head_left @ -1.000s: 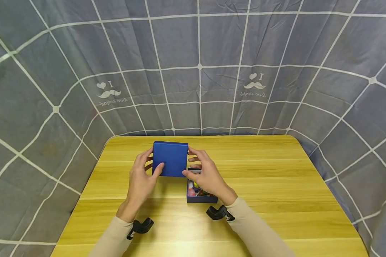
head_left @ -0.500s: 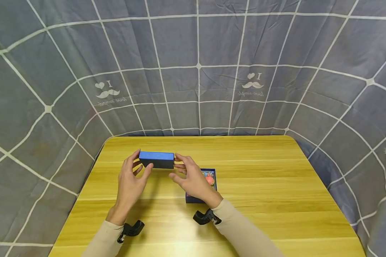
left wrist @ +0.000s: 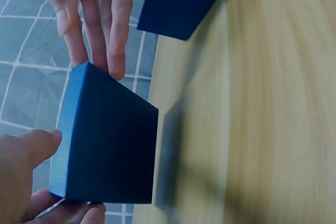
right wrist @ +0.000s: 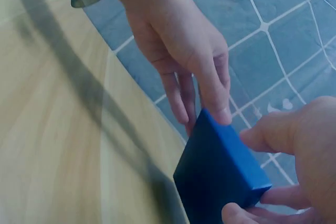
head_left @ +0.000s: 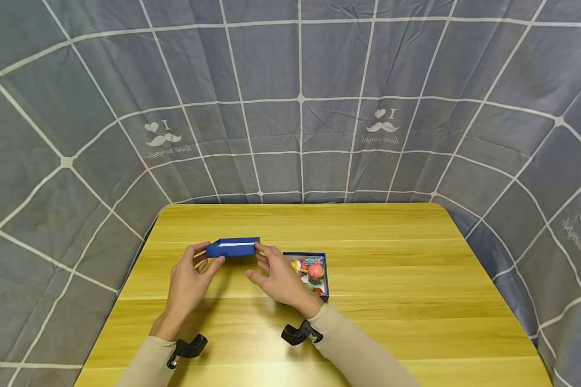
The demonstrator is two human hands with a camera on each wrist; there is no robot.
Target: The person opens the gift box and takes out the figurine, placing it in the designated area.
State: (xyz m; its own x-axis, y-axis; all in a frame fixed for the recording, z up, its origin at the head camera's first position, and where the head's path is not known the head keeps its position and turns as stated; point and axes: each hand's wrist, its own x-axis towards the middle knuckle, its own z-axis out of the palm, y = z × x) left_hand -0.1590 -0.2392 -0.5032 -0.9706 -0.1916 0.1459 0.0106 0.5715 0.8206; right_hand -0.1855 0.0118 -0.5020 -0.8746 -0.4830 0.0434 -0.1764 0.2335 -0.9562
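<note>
Behind, a grey checked curtain (head_left: 329, 129) borders the wooden table (head_left: 392, 258). An open box (head_left: 326, 277) sits there, partly blocked by the right hand (head_left: 285, 277). Left of it, above the table, the left hand (head_left: 186, 282) grips a blue lid (head_left: 232, 250); the right fingers touch its other end, thumb free. Only the head view shows small toys (head_left: 315, 272) inside.

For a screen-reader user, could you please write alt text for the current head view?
The left hand holds one end of a shallow blue lid above a wooden table while the right hand touches the other. To the lid's right, an open blue box, partly hidden by the right hand, holds small colorful figures. Gray cloth with white grid lines hangs behind.
</note>
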